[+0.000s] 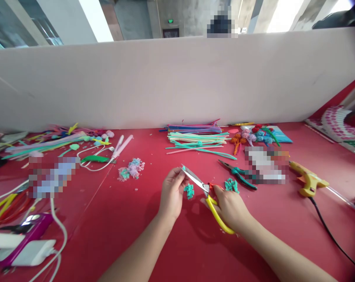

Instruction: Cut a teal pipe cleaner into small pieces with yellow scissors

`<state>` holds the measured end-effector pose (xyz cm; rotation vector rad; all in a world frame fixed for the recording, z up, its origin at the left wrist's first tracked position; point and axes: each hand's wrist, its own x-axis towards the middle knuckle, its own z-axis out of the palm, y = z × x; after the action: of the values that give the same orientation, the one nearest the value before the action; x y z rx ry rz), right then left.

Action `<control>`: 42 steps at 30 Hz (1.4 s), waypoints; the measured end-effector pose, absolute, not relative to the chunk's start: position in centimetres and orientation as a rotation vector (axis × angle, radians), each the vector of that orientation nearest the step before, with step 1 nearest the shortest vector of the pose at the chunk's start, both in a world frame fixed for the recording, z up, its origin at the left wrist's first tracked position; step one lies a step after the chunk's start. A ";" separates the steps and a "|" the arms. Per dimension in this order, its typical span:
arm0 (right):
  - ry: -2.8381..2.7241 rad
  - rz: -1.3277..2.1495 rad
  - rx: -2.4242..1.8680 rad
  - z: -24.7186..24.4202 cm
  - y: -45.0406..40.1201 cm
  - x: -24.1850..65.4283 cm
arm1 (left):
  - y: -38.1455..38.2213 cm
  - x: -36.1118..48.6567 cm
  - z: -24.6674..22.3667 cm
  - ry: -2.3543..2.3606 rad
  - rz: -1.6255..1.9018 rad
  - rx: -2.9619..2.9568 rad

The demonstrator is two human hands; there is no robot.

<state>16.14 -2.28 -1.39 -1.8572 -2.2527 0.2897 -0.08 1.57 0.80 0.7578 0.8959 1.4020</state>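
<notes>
My right hand grips a pair of scissors with one yellow and one orange-red handle loop. The blades point up and left, their tips at the fingertips of my left hand. Those fingers are pinched together on a small teal pipe cleaner piece, mostly hidden by fingers and blades. Just below the blades lies a little pile of short teal pieces. A second pile of teal pieces rests beyond my right hand.
Pipe cleaners lie bundled at the back, before a white partition. Teal-handled pliers and a yellow glue gun are on the right. Fluffy clippings, a hair straightener and a power strip with cables are leftward.
</notes>
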 end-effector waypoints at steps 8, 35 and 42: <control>-2.232 0.346 -1.866 -1.3 -2.6 15.4 | 1.1 0.2 1.2 0.874 1.425 0.794; -2.192 0.411 -1.894 -1.5 -2.8 14.9 | 1.1 0.3 1.3 0.794 1.454 0.742; -2.154 0.430 -1.873 -1.6 -2.9 15.0 | 1.3 0.2 0.9 0.739 1.483 0.713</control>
<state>15.01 -2.88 -1.58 -1.8734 -2.1540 0.4301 0.22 1.35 0.90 0.7125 0.7393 1.4827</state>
